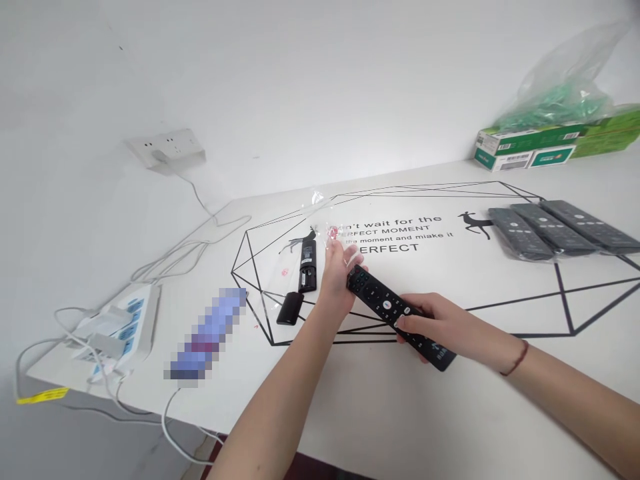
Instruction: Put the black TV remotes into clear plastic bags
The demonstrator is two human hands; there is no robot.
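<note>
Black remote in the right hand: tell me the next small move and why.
Probably close the left hand on the far end of the black remote: the right hand grips only its near end, buttons up, and the open left hand sits beside the far tip.

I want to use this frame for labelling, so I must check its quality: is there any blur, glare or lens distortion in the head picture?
Head view: soft, even light, only faint shadows; the table edges bow from a wide lens; a pixelated block hides one thing at left; the clear wrap glints; the remote in the right hand is sharp.
</note>
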